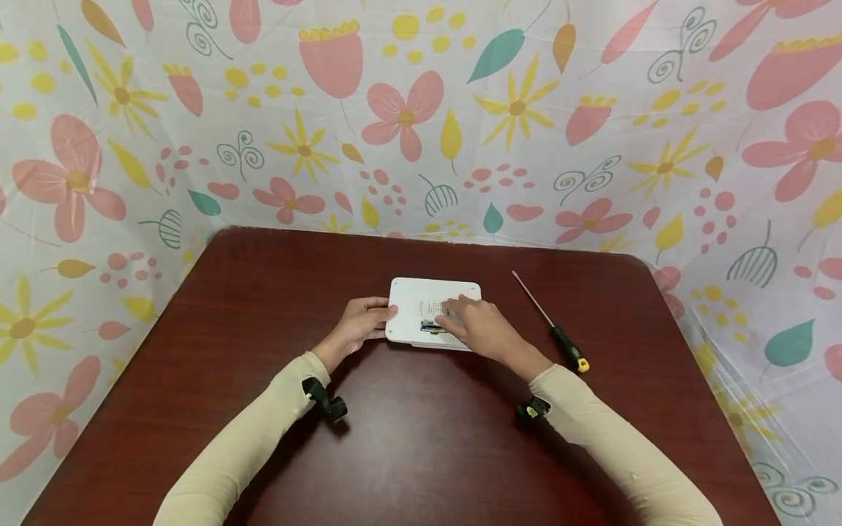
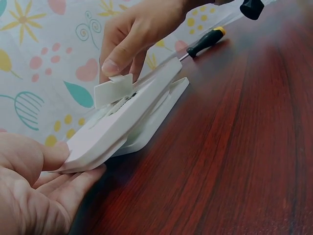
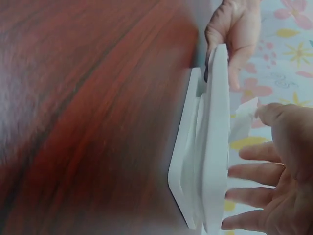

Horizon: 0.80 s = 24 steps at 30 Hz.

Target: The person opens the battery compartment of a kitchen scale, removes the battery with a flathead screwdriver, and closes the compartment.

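A white flat device [image 1: 403,315] with rounded corners lies on the table, its back facing up. On that side are a printed label and an uncovered battery compartment [image 1: 431,327] with batteries visible inside. My left hand [image 1: 360,321] grips the device's left edge, thumb on top and fingers underneath. Over the compartment, my right hand [image 1: 483,329] pinches a small white battery cover [image 2: 113,91] by its edge, tilted up from the back. In the right wrist view, the other right fingers [image 3: 257,174] spread along the device's back.
A screwdriver [image 1: 567,347] with a black and yellow handle lies to the right of the device, its tip pointing away. The dark red wooden table [image 1: 408,438] ends at the back against a flower-patterned cloth [image 1: 408,190]. Both wrists carry black camera straps.
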Available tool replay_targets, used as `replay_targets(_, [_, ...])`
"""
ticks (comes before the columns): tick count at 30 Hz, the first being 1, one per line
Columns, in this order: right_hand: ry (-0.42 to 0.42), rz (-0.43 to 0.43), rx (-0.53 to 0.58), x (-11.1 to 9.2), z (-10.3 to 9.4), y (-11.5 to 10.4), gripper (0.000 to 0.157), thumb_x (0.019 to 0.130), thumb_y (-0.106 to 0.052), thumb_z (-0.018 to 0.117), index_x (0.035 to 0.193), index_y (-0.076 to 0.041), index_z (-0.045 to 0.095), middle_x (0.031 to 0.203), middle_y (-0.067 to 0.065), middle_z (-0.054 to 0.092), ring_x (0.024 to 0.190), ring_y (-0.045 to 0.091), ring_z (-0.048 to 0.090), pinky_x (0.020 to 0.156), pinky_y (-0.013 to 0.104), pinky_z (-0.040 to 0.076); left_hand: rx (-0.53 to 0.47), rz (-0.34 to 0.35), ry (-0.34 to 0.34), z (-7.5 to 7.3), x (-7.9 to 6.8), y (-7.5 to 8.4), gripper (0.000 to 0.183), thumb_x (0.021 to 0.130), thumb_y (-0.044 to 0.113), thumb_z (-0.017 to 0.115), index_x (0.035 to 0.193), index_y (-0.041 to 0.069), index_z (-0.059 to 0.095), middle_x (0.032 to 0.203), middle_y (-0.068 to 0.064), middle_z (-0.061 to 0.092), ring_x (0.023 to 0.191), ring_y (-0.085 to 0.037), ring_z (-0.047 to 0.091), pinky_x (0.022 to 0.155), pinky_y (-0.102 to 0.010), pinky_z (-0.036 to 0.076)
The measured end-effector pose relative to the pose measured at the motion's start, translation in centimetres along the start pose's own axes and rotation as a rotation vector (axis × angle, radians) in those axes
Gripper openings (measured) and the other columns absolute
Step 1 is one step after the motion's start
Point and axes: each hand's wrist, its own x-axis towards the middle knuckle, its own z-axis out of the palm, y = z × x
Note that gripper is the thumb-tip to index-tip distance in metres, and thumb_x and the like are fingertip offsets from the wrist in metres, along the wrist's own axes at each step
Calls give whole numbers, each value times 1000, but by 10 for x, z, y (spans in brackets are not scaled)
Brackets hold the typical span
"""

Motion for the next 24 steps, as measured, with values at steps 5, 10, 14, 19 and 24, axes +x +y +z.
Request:
replay_targets(5, [77,-18,82,1,3,-2,33,104,-33,62,115,-6,78,118,13,74,123,32,64,99,49,55,8,15,-9,0,-1,1,40,100,8,66,136,-8,58,108,-19,73,84,-20,73,73,-34,63])
replay_targets(10, [154,-25,74,0,7,-4,22,102,-26,65,101,-11,81,106,7,77,106,24,72,92,45,58,6,1,-11,1,0,0,40,100,9,67,136,-7,59,108,-18,73,84,-20,74,73,-34,63])
replay_targets(14, [187,-34,44,-2,9,-3,20,102,-25,66,99,-12,80,102,4,78,100,21,72,88,43,59,22,-7,-10,3,1,-1,42,100,10,68,137,-5,59,109,-17,72,84,-19,73,74,-33,63])
replay_targets(19, [238,-24,82,2,8,1,21,102,-25,66,101,-9,81,101,5,78,99,23,72,84,43,59,35,-5,4,1,1,-4,44,100,13,69,139,-4,58,113,-18,72,86,-20,74,75,-34,63])
replay_targets(24, [306,67,206,3,-3,15,21,102,-25,67,103,-9,81,100,5,78,90,17,72,78,40,59,35,-16,13,0,-1,-2,44,100,15,69,140,-2,58,113,-17,72,86,-20,74,75,-34,63])
